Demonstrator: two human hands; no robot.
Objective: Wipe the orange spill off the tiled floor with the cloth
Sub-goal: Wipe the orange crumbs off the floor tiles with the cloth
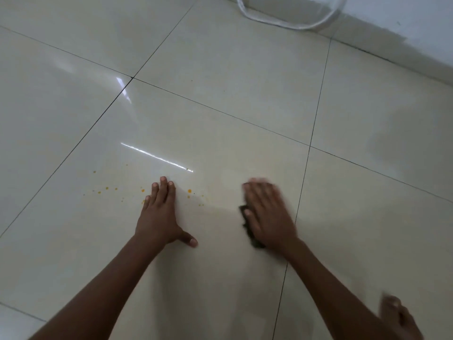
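While beside droplets (147, 192), left hand (159, 217) flat.

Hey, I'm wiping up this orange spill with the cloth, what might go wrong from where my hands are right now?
1. The left hand rests flat among the orange droplets; it may smear them or pick them up.
2. The right hand presses the dark cloth to the right of most drops, so the scattered specks on the left could be missed.
3. The bare foot is close by on the glossy tile floor; a damp patch could be slippery.

An indoor room, likely a home: glossy cream floor tiles (220, 69) meeting a white wall (416, 25).
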